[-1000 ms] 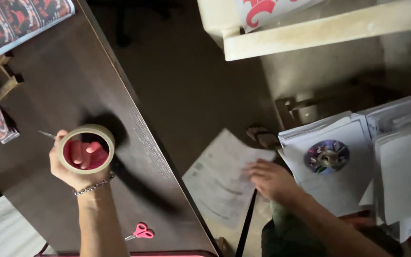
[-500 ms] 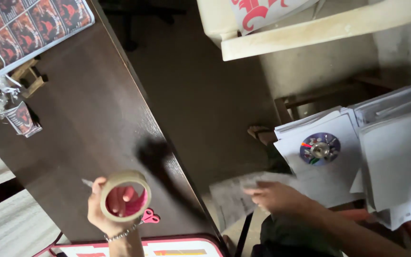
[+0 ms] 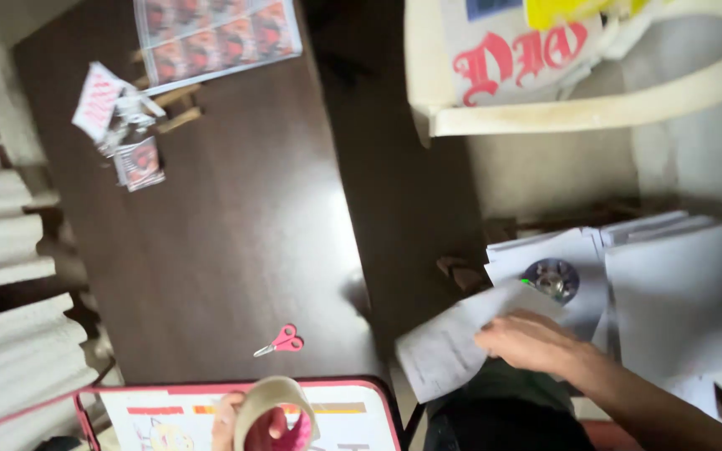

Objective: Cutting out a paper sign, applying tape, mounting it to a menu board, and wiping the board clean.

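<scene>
In the head view, your left hand [image 3: 236, 426] sits at the bottom edge, fingers curled shut around a roll of tape [image 3: 271, 411], over a pink-rimmed tray [image 3: 236, 389]. Your right hand [image 3: 528, 342] lies flat, fingers loosely spread, pressing a white paper sheet [image 3: 444, 347] beside stacked white sleeves [image 3: 670, 292]; 1 shows a disc [image 3: 551, 278]. Small red scissors [image 3: 281, 342] lie on the dark table [image 3: 236, 234] just above the tray. A printed photo sheet [image 3: 215, 38] and small packets [image 3: 119, 125] crowd the far corner; the table's middle stays open.
</scene>
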